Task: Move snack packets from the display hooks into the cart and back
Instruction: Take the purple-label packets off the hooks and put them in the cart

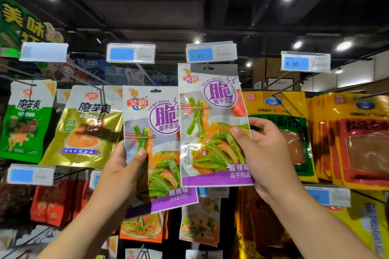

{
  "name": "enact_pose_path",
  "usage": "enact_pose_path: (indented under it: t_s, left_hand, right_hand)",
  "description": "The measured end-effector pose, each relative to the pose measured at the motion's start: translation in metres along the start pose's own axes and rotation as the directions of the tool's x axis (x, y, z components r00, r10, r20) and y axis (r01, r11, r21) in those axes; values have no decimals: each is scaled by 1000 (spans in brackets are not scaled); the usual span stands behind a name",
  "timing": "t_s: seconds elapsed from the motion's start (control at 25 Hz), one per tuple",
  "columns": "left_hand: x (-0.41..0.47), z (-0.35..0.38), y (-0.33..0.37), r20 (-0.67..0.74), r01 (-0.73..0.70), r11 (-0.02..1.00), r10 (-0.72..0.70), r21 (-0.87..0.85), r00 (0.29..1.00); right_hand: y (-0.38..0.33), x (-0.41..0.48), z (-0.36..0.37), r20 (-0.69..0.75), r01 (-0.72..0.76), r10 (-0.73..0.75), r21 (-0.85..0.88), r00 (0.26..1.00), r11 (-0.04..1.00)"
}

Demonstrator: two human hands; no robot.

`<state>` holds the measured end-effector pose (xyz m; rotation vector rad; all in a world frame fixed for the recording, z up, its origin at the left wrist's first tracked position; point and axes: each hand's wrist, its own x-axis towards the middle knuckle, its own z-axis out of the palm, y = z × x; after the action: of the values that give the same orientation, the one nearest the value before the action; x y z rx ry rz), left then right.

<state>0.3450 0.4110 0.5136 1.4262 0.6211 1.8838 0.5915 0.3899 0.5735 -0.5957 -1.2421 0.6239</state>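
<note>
Two matching purple-and-white snack packets, both held up in front of the display hooks (145,73), no cart in view. Left packet (160,132) pinched near its left edge by the left grip (117,171), thumb on the front, fingers behind, hang hole free in the air. Right packet (210,122) clamped at its right edge by the right grip (267,153), thumb across the print, hang hole right up under the 4.90 price tag (211,54). Can't tell whether seated on its hook or just short of it. Slight overlap, right one in front.

Probably super light, thin glossy film, so floppy and a bit slippery. Best taken at an edge seam or just under the hang hole, not by the soft middle. Likely to tear at the hole if yanked sideways.

Around them: gold packet (84,126) and green packet (25,122) off to the left, yellow packets (280,132) behind the right grip, more packets hanging in the row below.
</note>
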Motion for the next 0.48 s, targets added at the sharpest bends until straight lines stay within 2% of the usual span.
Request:
enact_pose_path:
  t_s: [0.48]
  left_hand:
    - [-3,-2,8,9,-3,1000,3,1,1000]
  right_hand:
    - [-2,8,5,-11,-116,116,35,993,993]
